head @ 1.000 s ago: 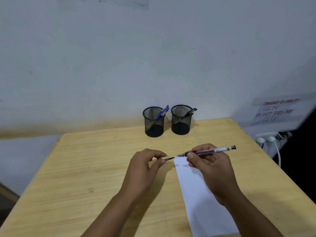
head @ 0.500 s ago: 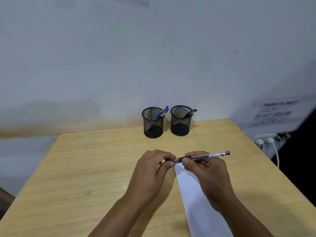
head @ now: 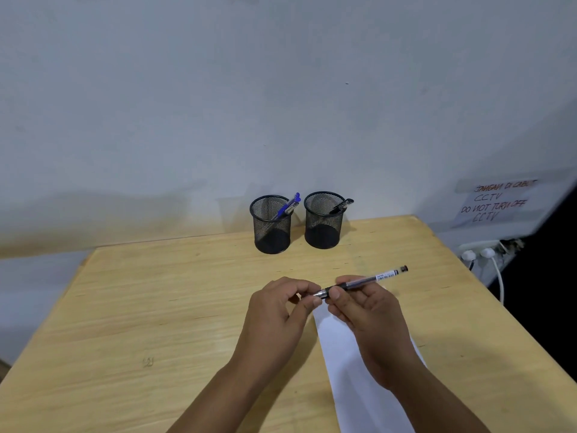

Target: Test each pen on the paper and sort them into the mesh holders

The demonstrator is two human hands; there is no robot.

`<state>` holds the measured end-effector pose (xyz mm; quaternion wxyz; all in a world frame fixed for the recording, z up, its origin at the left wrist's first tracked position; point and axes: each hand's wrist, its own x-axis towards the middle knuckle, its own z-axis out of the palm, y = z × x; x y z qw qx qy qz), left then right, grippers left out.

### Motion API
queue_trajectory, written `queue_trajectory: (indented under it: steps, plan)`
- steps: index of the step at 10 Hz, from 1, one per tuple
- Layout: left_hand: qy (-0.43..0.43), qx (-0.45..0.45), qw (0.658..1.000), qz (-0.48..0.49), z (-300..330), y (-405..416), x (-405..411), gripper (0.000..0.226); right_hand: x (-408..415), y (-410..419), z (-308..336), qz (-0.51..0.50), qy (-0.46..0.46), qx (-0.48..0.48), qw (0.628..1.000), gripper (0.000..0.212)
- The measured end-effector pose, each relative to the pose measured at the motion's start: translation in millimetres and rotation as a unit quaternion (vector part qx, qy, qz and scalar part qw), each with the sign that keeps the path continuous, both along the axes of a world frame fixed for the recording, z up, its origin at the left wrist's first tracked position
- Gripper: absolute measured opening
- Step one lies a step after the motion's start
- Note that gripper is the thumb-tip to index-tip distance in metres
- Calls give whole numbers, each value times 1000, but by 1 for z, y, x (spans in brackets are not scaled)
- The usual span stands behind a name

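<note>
Head view: right hand (head: 371, 320) pinching gel pen (head: 363, 281), left hand (head: 278, 310) pinching cap (head: 321, 294); seat straight over paper (head: 352, 364).

Head-worn view, forward and down

A pale wooden desk (head: 140, 307) stands against a plain whitish wall (head: 218, 104), whose lower band is stained a dull brown just above the desk's far edge. To the right, a handwritten paper notice (head: 496, 203) about CCTV is taped to the wall. Below it sits a white power strip (head: 479, 249) with two white plugs and a cable hanging down.
</note>
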<state>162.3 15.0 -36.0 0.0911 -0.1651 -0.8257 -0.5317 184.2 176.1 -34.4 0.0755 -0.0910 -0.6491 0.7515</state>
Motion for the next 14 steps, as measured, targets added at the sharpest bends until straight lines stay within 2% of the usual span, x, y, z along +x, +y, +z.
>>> queue_trajectory:
  steps: [1,2,3,4,5,6,7,10,11,12,13,14]
  plan:
    - [-21,24,999,-5,0,13,-2,18,-13,5,6,-43,-12,-124,991,26]
    - [-43,42,998,-8,-1,26,-14,17,-28,15,18,-86,-1,-134,987,10]
    - [-101,42,994,20,-6,37,-43,29,-50,36,32,-117,10,-25,993,9]
    - [-151,45,986,49,-8,50,-78,47,-77,60,45,-141,22,160,977,7]
    - [-129,26,988,85,-11,65,-111,52,-100,76,61,-127,46,321,938,10]
    - [-109,-3,987,121,-16,79,-133,60,-121,80,76,-79,49,437,895,15]
    - [-91,-16,984,154,-21,89,-145,68,-140,74,79,-52,45,498,864,13]
    - [-80,-5,983,168,-21,94,-160,60,-172,44,68,-12,23,612,791,17]
    - [-83,-11,984,155,-20,93,-160,58,-172,43,63,-18,31,627,778,19]
    - [-98,-16,985,139,-17,91,-158,53,-167,44,59,-32,49,644,763,35]
    - [-101,-39,985,137,-17,88,-149,52,-154,49,57,-85,98,649,750,38]
    - [-88,-58,983,148,-18,82,-131,53,-130,58,48,-109,115,608,778,36]
